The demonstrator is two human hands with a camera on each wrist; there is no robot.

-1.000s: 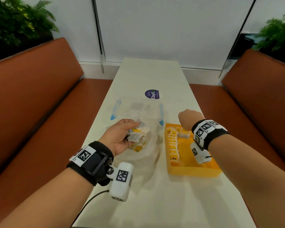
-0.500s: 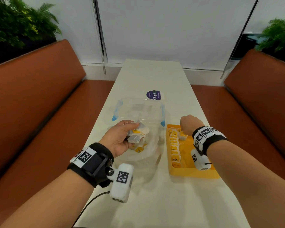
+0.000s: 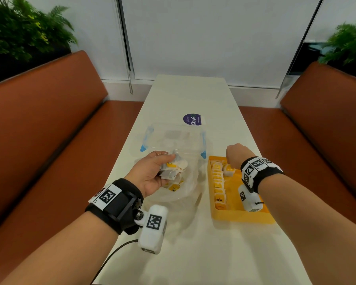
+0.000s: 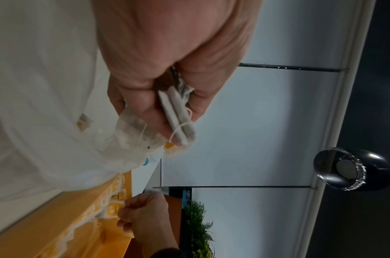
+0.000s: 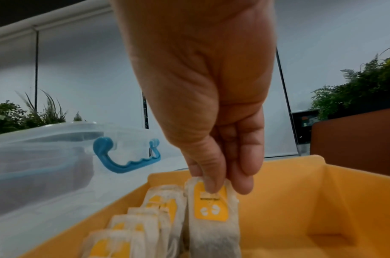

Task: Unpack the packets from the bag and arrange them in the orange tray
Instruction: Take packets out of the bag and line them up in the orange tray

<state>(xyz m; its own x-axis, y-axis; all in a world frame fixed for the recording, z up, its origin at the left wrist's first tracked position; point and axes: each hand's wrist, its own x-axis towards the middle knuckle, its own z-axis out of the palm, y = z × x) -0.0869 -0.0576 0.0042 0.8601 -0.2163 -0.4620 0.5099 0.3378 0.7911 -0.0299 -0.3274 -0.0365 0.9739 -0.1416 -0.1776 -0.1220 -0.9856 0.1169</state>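
Observation:
The orange tray (image 3: 243, 215) lies on the white table at right, with a row of yellow-labelled tea packets (image 3: 217, 177) standing along its left side. My right hand (image 3: 232, 158) is at the tray's far end. In the right wrist view it (image 5: 225, 185) pinches the top of one packet (image 5: 211, 220), which stands upright beside the row (image 5: 145, 223). My left hand (image 3: 164, 164) grips a bunch of several packets (image 3: 174, 166) above the crumpled clear bag (image 3: 188, 190). More packets (image 3: 174, 187) lie inside the bag.
A clear plastic box (image 3: 173, 138) with blue handles (image 5: 123, 162) stands just behind the bag and tray. A purple round sticker (image 3: 191, 119) lies further back. Brown benches run along both sides of the table. The tray's right part (image 5: 322, 209) holds no packets.
My right hand has sunk slightly at the tray's far end, still pinching its packet. My left hand has kept its bunch over the bag.

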